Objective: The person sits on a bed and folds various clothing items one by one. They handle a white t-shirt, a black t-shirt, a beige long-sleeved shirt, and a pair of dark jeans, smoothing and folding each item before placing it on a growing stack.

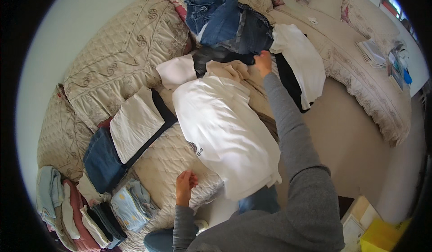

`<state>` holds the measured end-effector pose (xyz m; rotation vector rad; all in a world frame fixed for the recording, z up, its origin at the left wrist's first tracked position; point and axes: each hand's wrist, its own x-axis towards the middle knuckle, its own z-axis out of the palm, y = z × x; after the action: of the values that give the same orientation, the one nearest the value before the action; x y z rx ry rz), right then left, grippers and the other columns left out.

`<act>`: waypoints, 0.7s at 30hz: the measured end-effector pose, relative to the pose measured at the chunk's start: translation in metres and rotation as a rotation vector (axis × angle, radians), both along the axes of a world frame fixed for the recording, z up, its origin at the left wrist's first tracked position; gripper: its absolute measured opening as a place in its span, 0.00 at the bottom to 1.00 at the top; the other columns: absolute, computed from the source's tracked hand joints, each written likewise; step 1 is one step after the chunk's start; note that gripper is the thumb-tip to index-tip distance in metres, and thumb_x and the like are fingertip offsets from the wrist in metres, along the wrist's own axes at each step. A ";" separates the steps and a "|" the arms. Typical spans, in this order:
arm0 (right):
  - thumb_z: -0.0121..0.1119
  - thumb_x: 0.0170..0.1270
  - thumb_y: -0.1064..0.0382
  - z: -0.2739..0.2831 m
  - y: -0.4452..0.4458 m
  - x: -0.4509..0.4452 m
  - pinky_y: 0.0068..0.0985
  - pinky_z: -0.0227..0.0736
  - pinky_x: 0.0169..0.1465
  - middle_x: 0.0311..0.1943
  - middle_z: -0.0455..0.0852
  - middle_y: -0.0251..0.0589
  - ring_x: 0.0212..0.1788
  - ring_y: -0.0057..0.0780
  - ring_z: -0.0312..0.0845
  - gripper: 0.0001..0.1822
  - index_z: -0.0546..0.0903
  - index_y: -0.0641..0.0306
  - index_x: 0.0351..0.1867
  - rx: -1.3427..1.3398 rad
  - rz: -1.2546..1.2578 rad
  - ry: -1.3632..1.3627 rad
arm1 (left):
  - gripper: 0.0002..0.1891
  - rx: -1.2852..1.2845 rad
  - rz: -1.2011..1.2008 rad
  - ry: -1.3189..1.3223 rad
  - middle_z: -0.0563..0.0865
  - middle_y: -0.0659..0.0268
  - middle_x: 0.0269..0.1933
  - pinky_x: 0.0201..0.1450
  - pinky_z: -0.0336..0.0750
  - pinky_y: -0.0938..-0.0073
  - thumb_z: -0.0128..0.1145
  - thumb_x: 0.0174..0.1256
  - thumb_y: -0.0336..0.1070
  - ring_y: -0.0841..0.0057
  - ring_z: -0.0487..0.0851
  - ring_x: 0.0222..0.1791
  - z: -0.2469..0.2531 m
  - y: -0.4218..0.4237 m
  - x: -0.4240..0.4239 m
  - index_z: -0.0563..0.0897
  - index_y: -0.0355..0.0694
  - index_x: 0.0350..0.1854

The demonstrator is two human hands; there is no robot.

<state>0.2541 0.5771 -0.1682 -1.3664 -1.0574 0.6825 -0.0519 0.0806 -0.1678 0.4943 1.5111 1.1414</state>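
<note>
A white T-shirt [226, 130] with a dark print lies spread over the sofa seat's front edge, partly hanging down. My right hand [263, 63] is closed at the edge of the dark garments [251, 35] beyond the shirt; whether it pinches cloth is unclear. Blue jeans [216, 15] lie heaped behind them, and another white garment [298, 59] lies on black cloth to the right of that hand. With fingers curled, my left hand [186, 184] hovers over the quilted seat, left of the shirt's lower part, and no cloth shows in it. A pale pink garment [177, 71] lies past the shirt's far end.
On the left are a folded white garment [135, 123], folded jeans [103, 160], a light blue patterned bundle [133, 204] and a row of folded clothes [81, 218]. Quilted cushions [125, 52] line the back. Papers [371, 52] lie on the right sofa; a yellow box [381, 235] stands lower right.
</note>
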 end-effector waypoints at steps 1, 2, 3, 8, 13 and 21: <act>0.61 0.49 0.62 0.003 0.013 0.008 0.39 0.68 0.53 0.46 0.77 0.58 0.50 0.50 0.73 0.25 0.72 0.71 0.50 0.006 -0.031 -0.031 | 0.13 0.016 0.067 -0.118 0.81 0.62 0.22 0.20 0.71 0.81 0.47 0.68 0.39 0.80 0.76 0.17 -0.007 0.001 -0.009 0.77 0.36 0.31; 0.61 0.50 0.61 0.006 0.026 0.017 0.39 0.67 0.55 0.49 0.74 0.60 0.52 0.52 0.70 0.28 0.70 0.72 0.53 0.012 -0.063 -0.062 | 0.13 0.033 0.132 -0.236 0.81 0.63 0.21 0.18 0.70 0.82 0.47 0.69 0.40 0.80 0.76 0.16 -0.014 0.003 -0.017 0.77 0.36 0.30; 0.61 0.51 0.60 0.018 0.030 0.014 0.40 0.65 0.57 0.52 0.72 0.62 0.55 0.54 0.68 0.30 0.68 0.72 0.55 0.006 -0.046 -0.089 | 0.13 0.018 0.142 -0.192 0.80 0.62 0.21 0.18 0.70 0.82 0.46 0.69 0.40 0.80 0.75 0.15 -0.017 0.000 -0.018 0.77 0.36 0.30; 0.66 0.49 0.44 0.069 0.043 0.024 0.40 0.59 0.62 0.58 0.70 0.58 0.59 0.52 0.65 0.42 0.66 0.69 0.60 -0.159 -0.119 -0.401 | 0.15 -0.037 0.108 -0.058 0.80 0.62 0.19 0.15 0.69 0.81 0.46 0.69 0.42 0.78 0.74 0.12 -0.006 0.003 -0.007 0.77 0.35 0.30; 0.58 0.47 0.28 0.091 0.059 0.019 0.49 0.55 0.64 0.63 0.65 0.56 0.64 0.59 0.54 0.53 0.64 0.75 0.62 -0.437 0.022 -0.435 | 0.16 -0.033 0.110 -0.187 0.81 0.61 0.19 0.14 0.69 0.81 0.47 0.69 0.43 0.78 0.74 0.11 -0.012 -0.002 -0.016 0.77 0.35 0.30; 0.74 0.38 0.55 0.041 0.100 0.044 0.35 0.73 0.48 0.46 0.80 0.61 0.48 0.47 0.78 0.35 0.76 0.83 0.45 -0.146 0.173 -0.093 | 0.16 -0.064 0.067 -0.106 0.81 0.60 0.18 0.12 0.67 0.83 0.48 0.69 0.44 0.79 0.73 0.10 -0.011 0.009 -0.014 0.78 0.34 0.30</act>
<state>0.2978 0.6771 -0.1276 -1.4539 -1.2294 0.8433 -0.0657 0.0892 -0.1784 0.3369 1.4762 1.1495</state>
